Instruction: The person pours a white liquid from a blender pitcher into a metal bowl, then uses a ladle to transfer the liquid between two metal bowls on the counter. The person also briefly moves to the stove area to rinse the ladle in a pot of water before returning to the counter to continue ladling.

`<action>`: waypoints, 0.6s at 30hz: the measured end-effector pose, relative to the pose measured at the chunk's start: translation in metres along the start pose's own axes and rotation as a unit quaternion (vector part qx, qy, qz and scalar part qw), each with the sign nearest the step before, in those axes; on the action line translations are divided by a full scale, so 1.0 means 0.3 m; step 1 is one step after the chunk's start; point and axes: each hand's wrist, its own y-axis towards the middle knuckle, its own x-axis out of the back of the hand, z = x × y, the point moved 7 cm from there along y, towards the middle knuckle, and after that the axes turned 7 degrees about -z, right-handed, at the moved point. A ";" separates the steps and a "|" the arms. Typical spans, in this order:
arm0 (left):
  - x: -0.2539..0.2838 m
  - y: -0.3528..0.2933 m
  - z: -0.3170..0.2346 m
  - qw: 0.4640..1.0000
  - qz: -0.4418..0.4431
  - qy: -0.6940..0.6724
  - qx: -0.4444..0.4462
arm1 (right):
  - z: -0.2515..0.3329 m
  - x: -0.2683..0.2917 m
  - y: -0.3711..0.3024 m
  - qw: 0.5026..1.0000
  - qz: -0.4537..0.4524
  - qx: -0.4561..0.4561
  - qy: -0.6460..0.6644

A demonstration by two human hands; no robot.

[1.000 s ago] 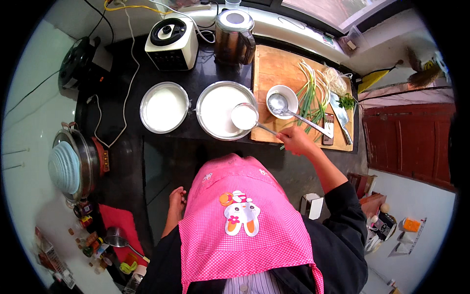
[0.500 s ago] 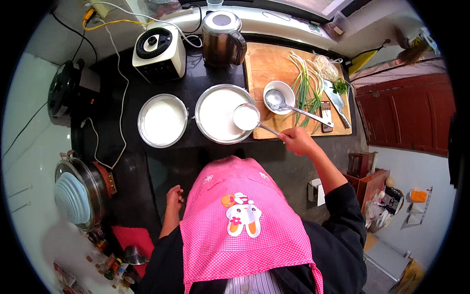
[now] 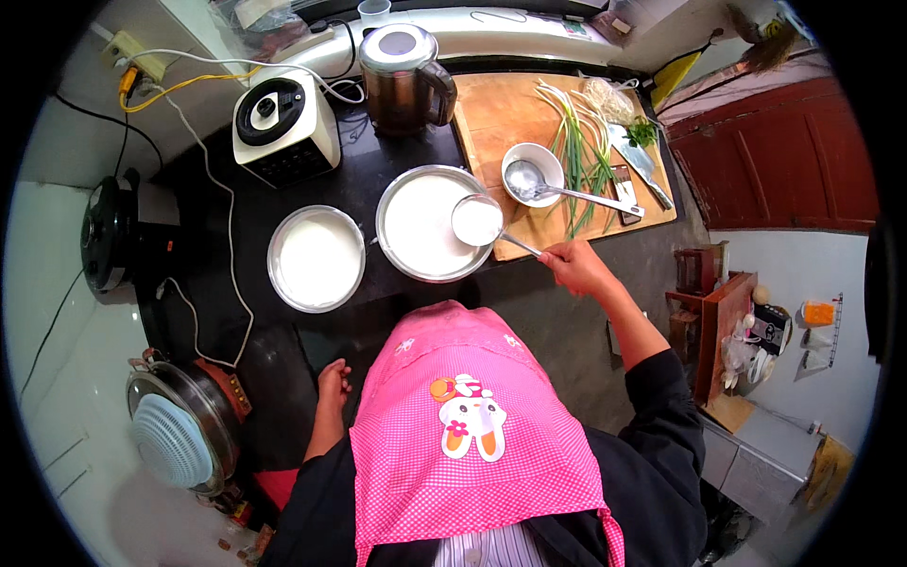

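Observation:
A ladle's thin metal handle [image 3: 520,245] is gripped in my right hand [image 3: 573,268], fingers closed round its end. White liquid fills the ladle's round bowl [image 3: 476,220], which is over the right side of a large metal bowl [image 3: 383,248] of white liquid. Whether it touches the surface, I cannot tell. Left of it stands a second metal bowl [image 3: 273,274] holding similar white liquid. My left hand [image 3: 333,384] hangs beside my pink apron, empty, its fingers loosely bent and slightly apart.
Behind the bowls stand a white-and-black appliance [image 3: 288,132] and a kettle [image 3: 402,85]. A cutting board [image 3: 491,113] carries green onions [image 3: 578,156], a knife [image 3: 642,167], a phone [image 3: 625,194] and a white bowl [image 3: 511,156] with a spoon [image 3: 595,198] in it. A cord [image 3: 230,213] crosses the counter.
My view has turned a little, shifting the counter and room in the picture. The ladle remains over the large bowl in my right hand. My left hand stays beside the apron.

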 end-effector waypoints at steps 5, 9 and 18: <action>0.004 0.000 -0.048 1.000 -0.013 0.019 -0.005 | 0.010 -0.023 -0.011 1.000 0.005 0.022 -0.001; -0.001 0.016 -0.050 1.000 -0.006 0.012 -0.005 | -0.006 -0.027 -0.004 1.000 0.016 0.004 -0.007; -0.064 -0.016 -0.013 1.000 -0.001 -0.004 0.006 | -0.016 -0.014 -0.032 1.000 0.016 -0.001 0.010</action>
